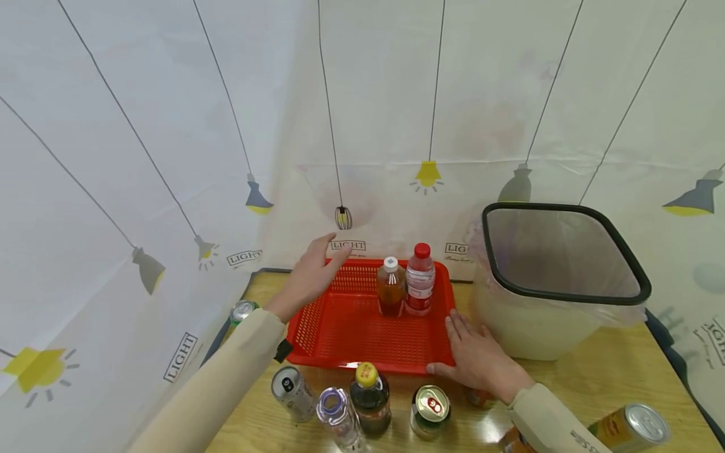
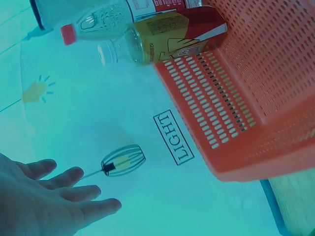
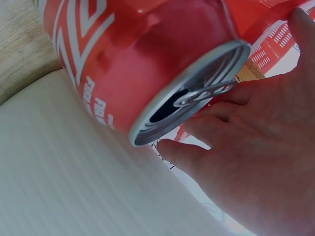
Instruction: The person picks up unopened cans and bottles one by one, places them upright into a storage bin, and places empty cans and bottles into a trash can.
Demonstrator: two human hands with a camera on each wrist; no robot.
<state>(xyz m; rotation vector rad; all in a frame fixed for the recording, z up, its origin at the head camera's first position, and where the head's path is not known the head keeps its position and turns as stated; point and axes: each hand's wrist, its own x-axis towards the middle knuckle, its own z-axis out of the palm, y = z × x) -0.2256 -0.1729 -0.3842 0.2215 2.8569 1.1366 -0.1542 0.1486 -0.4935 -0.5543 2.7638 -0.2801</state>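
A red plastic basket (image 1: 362, 340) sits on the table, holding an amber-drink bottle with a white cap (image 1: 391, 289) and a clear bottle with a red cap (image 1: 420, 283). My left hand (image 1: 311, 277) hovers over the basket's left side, fingers extended and nothing in them; the left wrist view shows this hand (image 2: 54, 196) apart from the basket (image 2: 246, 162). My right hand (image 1: 481, 358) rests along the basket's right front corner, its fingers fairly straight. Close to that hand (image 3: 251, 142) in the right wrist view is an opened red can (image 3: 152, 64), mostly covered by the wrist in the head view.
In front of the basket stand a silver can (image 1: 294, 393), a clear bottle with a purple rim (image 1: 342, 418), a dark bottle with a yellow cap (image 1: 370, 402) and a green-gold can (image 1: 430, 412). A lined bin (image 1: 527, 327) is at right. Another can (image 1: 631, 428) stands front right.
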